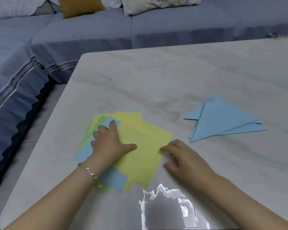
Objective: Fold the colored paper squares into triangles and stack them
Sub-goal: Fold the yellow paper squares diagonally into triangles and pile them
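Note:
A fanned pile of flat paper squares lies near the table's front. A yellow square (143,146) is on top, with blue (115,180) and green (85,138) sheets showing beneath. My left hand (108,141) presses flat on the pile's left part, fingers spread, thumb on the yellow sheet. My right hand (181,156) rests at the yellow sheet's right edge, its fingertips touching that edge. To the right lies a stack of folded blue triangles (223,120), apart from both hands.
The papers lie on a white marble-patterned table (156,80). A blue sofa (40,47) with cushions wraps around its far and left sides. A small metal object (276,36) sits at the table's far right edge. Glare shows on the tabletop near the front.

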`<state>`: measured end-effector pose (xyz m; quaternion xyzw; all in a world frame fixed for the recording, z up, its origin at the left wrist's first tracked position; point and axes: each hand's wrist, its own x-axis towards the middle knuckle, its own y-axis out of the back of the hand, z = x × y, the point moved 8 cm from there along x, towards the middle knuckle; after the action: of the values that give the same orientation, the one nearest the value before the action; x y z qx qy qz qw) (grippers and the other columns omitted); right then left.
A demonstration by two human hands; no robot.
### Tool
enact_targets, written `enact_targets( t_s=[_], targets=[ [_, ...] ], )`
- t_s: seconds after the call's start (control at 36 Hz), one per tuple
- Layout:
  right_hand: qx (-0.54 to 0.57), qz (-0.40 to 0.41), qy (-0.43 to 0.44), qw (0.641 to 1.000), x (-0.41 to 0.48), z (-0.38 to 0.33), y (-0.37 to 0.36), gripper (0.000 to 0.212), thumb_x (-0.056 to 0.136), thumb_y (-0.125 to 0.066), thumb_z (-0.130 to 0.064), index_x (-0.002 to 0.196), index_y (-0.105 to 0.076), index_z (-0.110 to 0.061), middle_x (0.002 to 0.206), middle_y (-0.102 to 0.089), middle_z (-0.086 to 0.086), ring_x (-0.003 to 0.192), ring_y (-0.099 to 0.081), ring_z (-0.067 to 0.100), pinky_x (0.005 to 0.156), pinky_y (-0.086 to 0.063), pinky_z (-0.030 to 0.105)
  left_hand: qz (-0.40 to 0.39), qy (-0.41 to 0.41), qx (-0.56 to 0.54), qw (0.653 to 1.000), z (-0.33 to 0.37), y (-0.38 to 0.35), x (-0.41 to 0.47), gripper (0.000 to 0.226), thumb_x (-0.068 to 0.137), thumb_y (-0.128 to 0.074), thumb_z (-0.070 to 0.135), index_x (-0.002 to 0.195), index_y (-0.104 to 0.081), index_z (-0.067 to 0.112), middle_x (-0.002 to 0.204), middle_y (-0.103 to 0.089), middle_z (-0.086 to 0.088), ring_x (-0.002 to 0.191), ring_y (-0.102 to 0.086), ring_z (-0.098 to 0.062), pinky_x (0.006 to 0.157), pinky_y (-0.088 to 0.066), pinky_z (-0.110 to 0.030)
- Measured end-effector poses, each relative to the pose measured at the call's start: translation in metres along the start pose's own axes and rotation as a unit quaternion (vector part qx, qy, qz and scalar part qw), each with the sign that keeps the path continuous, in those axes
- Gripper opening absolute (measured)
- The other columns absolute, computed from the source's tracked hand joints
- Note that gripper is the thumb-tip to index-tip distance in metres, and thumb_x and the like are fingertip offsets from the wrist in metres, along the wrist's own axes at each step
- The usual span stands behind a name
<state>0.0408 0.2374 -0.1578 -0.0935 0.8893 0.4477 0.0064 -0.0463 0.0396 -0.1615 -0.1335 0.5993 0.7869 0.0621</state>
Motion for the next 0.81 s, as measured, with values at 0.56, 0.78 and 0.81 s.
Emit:
enact_targets(
  t_s=[0.56, 0.78, 0.81],
  targets=[
    [-0.092, 0.064, 0.218, 0.969, -0.014, -0.035, 0.007, 0.068, 0.062, -0.079, -0.009, 0.125, -0.056, -0.015, 0.136, -0.047, 0.008, 0.126, -0.043, 0.031, 0.100, -0.036, 0.047, -0.155, 0.012, -0.459, 0.874, -0.006, 0.027, 0.003, 0.014, 0.090, -0.058, 0.013, 0.101, -0.064, 0.017, 0.089, -0.071, -0.003, 0.069, -0.068, -0.017, 0.063, -0.055, -0.025],
    [-0.076, 0.124, 0.303, 0.942, -0.022, -0.053, 0.041, 0.044, 0.098, -0.032, -0.029, 0.096, -0.074, -0.014, 0.107, -0.067, 0.005, 0.105, -0.050, 0.018, 0.083, -0.038, 0.034, -0.259, -0.008, -0.394, 0.882, 0.006, 0.010, -0.012, 0.024, 0.084, -0.064, 0.006, 0.105, -0.063, 0.019, 0.097, -0.072, -0.005, 0.085, -0.069, -0.021, 0.079, -0.055, -0.032],
    [-0.080, 0.101, 0.308, 0.943, -0.022, -0.054, 0.039, 0.045, 0.098, -0.031, -0.030, 0.096, -0.074, -0.014, 0.105, -0.068, 0.003, 0.102, -0.051, 0.016, 0.082, -0.036, 0.033, -0.255, -0.013, -0.382, 0.888, 0.009, 0.009, -0.012, 0.026, 0.082, -0.066, 0.007, 0.105, -0.063, 0.019, 0.097, -0.072, -0.005, 0.087, -0.069, -0.021, 0.080, -0.055, -0.032]
  ],
)
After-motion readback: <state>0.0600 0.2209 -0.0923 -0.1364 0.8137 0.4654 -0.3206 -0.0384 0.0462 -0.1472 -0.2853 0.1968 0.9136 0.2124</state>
